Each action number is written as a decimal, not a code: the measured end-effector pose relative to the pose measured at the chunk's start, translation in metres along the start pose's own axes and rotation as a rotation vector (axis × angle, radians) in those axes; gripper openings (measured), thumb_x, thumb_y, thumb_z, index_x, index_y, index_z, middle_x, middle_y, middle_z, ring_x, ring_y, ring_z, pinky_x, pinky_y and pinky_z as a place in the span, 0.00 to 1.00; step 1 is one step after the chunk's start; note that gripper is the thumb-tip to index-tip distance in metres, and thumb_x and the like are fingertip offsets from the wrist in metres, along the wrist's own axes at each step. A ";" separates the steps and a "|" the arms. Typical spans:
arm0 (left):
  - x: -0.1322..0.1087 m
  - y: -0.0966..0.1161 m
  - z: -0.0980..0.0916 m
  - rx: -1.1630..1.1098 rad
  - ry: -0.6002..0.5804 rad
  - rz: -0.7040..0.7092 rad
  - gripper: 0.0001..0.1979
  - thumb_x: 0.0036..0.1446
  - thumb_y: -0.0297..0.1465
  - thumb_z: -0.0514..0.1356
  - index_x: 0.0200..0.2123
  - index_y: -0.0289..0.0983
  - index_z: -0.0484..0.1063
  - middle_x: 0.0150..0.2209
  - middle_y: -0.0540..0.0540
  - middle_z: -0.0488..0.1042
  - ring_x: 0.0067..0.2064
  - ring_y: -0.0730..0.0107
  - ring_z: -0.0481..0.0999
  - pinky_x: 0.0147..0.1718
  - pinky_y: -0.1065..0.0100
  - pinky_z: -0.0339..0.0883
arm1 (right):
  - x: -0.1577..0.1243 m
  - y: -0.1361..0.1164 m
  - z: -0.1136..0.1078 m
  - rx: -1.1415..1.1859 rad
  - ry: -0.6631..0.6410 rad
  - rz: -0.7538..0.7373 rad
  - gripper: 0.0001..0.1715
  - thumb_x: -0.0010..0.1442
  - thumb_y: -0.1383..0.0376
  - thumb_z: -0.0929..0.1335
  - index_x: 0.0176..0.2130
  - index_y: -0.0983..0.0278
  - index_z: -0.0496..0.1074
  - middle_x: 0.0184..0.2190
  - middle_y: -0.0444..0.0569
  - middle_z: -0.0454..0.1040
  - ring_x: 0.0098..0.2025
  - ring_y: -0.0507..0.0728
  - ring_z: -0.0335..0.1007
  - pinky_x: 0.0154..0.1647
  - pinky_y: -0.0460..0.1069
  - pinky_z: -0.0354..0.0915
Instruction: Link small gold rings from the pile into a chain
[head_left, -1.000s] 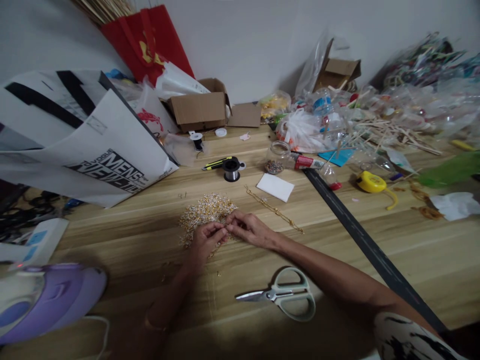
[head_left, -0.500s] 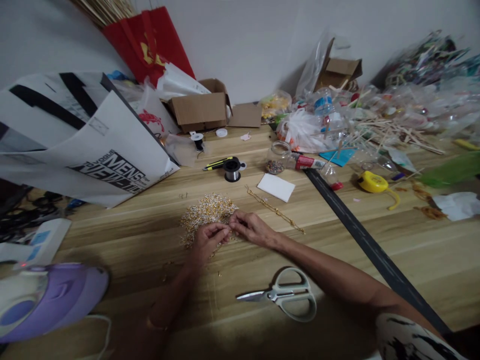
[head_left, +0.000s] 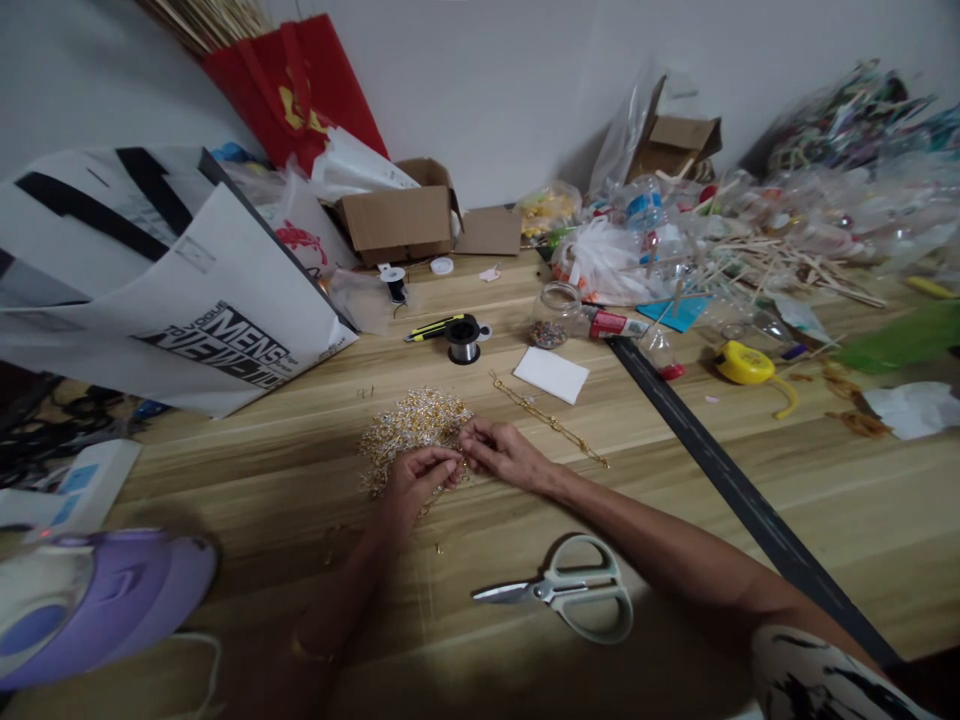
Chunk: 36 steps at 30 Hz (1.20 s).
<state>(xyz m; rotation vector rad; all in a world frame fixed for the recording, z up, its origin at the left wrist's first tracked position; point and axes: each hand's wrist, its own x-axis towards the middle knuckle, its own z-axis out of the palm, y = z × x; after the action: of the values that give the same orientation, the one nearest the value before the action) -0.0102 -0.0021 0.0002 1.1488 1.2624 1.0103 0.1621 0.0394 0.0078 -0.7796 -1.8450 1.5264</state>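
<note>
My left hand and my right hand meet at the near right edge of a heap of small gold and silver metal pieces. Both hands are closed in a pinch, fingertips almost touching. Whatever lies between the fingers is too small to make out. A bit of gold chain shows beside my left hand. Beyond my right forearm a longer gold chain lies stretched on the table. Scissors with pale handles rest nearer to me, blades pointing left.
A wire spool, a yellow-black cutter and a folded white paper lie beyond the heap. Right of them are a jar of beads and a yellow tape measure. A large white bag stands left, behind a purple iron.
Both hands stay pinched together in almost the same place. The fingertips have shifted only very slightly, and the view has moved a little.
</note>
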 end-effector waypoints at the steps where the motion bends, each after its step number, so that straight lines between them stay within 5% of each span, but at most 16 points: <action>1: 0.000 0.000 0.000 -0.005 0.001 -0.006 0.10 0.42 0.34 0.65 0.28 0.34 0.75 0.22 0.49 0.75 0.25 0.71 0.73 0.27 0.71 0.68 | 0.000 0.000 0.000 -0.006 -0.003 -0.015 0.16 0.63 0.55 0.59 0.34 0.66 0.62 0.23 0.41 0.62 0.22 0.47 0.56 0.23 0.42 0.54; 12: -0.001 0.006 0.000 -0.045 0.022 -0.021 0.08 0.39 0.32 0.66 0.25 0.34 0.74 0.19 0.51 0.74 0.23 0.73 0.71 0.26 0.72 0.67 | -0.003 -0.003 -0.003 -0.039 -0.012 -0.093 0.10 0.63 0.60 0.59 0.35 0.65 0.60 0.25 0.42 0.62 0.25 0.48 0.57 0.25 0.42 0.56; 20: 0.001 0.000 -0.002 -0.071 0.059 0.015 0.08 0.40 0.32 0.66 0.24 0.34 0.73 0.20 0.51 0.74 0.23 0.73 0.72 0.25 0.72 0.66 | -0.006 0.002 0.000 -0.278 -0.061 -0.207 0.09 0.59 0.64 0.65 0.38 0.65 0.60 0.29 0.42 0.65 0.25 0.47 0.60 0.24 0.41 0.57; 29: 0.001 -0.002 -0.002 -0.066 0.053 0.004 0.09 0.39 0.33 0.67 0.23 0.34 0.72 0.19 0.51 0.74 0.23 0.73 0.72 0.25 0.73 0.66 | -0.005 0.002 0.002 -0.633 -0.104 -0.454 0.07 0.66 0.66 0.57 0.42 0.66 0.61 0.34 0.50 0.69 0.35 0.51 0.66 0.36 0.45 0.61; 36: 0.000 0.002 0.000 -0.048 0.044 -0.032 0.07 0.38 0.30 0.66 0.22 0.34 0.72 0.19 0.52 0.73 0.23 0.74 0.71 0.25 0.73 0.64 | -0.007 0.005 0.002 -0.892 -0.107 -0.562 0.08 0.65 0.65 0.58 0.43 0.66 0.59 0.32 0.50 0.69 0.34 0.53 0.66 0.34 0.46 0.61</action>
<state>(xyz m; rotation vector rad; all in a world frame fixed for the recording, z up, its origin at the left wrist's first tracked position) -0.0101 -0.0022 0.0021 1.0719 1.2805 1.0419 0.1653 0.0333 0.0024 -0.4568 -2.5536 0.3629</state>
